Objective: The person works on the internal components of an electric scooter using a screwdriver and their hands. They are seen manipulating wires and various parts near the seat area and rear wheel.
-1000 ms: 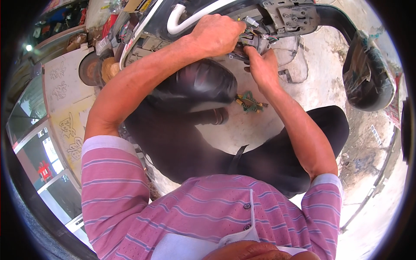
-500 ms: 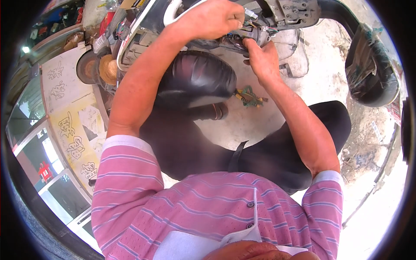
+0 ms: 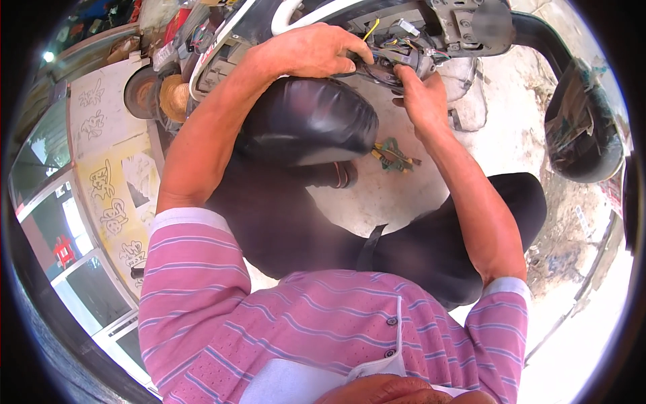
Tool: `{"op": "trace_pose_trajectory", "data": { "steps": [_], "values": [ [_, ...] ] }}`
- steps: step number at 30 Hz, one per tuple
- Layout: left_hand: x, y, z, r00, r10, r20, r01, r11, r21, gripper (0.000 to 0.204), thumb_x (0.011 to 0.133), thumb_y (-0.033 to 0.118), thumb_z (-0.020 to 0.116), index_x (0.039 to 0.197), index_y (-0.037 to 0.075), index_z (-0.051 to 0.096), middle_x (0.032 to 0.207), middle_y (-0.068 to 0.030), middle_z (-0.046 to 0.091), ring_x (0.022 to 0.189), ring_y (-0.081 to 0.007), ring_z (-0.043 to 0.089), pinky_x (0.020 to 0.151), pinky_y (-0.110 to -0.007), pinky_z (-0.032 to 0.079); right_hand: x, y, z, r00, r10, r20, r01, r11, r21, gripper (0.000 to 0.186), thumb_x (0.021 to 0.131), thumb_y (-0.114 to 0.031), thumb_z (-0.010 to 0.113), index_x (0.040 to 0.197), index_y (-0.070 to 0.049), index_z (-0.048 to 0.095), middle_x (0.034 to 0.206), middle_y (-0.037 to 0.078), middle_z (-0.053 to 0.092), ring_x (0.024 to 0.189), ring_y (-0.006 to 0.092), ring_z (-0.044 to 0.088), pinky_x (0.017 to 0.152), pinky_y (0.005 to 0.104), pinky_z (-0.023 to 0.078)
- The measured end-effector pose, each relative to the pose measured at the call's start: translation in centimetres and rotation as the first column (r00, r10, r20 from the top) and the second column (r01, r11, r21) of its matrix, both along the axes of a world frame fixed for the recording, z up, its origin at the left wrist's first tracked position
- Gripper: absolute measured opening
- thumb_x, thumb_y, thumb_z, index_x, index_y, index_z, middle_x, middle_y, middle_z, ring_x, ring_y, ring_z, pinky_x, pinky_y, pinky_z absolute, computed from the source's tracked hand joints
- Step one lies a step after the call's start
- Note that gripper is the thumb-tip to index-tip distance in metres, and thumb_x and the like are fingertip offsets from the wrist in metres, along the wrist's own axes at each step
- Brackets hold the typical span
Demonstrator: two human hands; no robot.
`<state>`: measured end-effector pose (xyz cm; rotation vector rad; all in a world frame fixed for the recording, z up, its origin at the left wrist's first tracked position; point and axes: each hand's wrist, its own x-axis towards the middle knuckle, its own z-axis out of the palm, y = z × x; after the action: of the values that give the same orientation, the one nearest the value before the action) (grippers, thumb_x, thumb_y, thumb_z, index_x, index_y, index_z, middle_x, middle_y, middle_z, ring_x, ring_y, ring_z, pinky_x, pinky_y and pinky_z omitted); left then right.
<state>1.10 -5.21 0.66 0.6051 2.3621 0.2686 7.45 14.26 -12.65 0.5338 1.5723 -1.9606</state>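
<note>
Both hands work at a bundle of wires [image 3: 393, 50] on a scooter frame [image 3: 464, 20]. Left hand [image 3: 313, 50] is closed around the bundle's left end; right hand [image 3: 418, 91] pinches it from below, fingers together. Green pliers [image 3: 392, 155] lie on the ground beneath the right wrist.

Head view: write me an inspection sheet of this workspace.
Surface: pale concrete floor, stained and dusty.
Job's things: bundle of coloured wires in an opened scooter body.
Clutter: small green and yellow tool lying on the floor.
Hands: left hand grips the bundle from above; right hand reaches up with fingers at the wires.
Cables: yellow, blue and dark leads with connectors, loose.
Surroundings: black tyre at right, grinding wheel at left.
</note>
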Motion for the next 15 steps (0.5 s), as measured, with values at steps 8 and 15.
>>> {"op": "trace_pose_trajectory", "data": {
  "steps": [8, 15],
  "values": [
    [-0.4, 1.4, 1.0, 0.986, 0.090, 0.141, -0.076, 0.992, -0.104, 0.028, 0.088, 0.013, 0.068, 0.116, 0.009, 0.069, 0.091, -0.0131, 0.071, 0.086, -0.0276, 0.069, 0.079, -0.040, 0.053, -0.1, 0.1, -0.5, 1.000, 0.028, -0.004, -0.028, 1.000, -0.006, 0.056, 0.089, -0.036, 0.073, 0.112, 0.012, 0.055, 0.099, 0.015, 0.066, 0.085, 0.0208, 0.067, 0.068, 0.0336, 0.060],
    [-0.7, 1.6, 0.2, 0.997, 0.078, 0.021, -0.075, 0.990, -0.117, 0.023, 0.085, 0.013, 0.070, 0.108, 0.009, 0.071, 0.086, -0.0121, 0.074, 0.081, -0.0285, 0.070, 0.075, -0.041, 0.054, -0.3, 0.0, 0.5, 1.000, 0.006, -0.010, -0.006, 1.000, 0.020, 0.057, 0.089, -0.036, 0.072, 0.111, 0.014, 0.055, 0.100, 0.015, 0.067, 0.086, 0.0202, 0.068, 0.068, 0.0337, 0.060]
  ]
}}
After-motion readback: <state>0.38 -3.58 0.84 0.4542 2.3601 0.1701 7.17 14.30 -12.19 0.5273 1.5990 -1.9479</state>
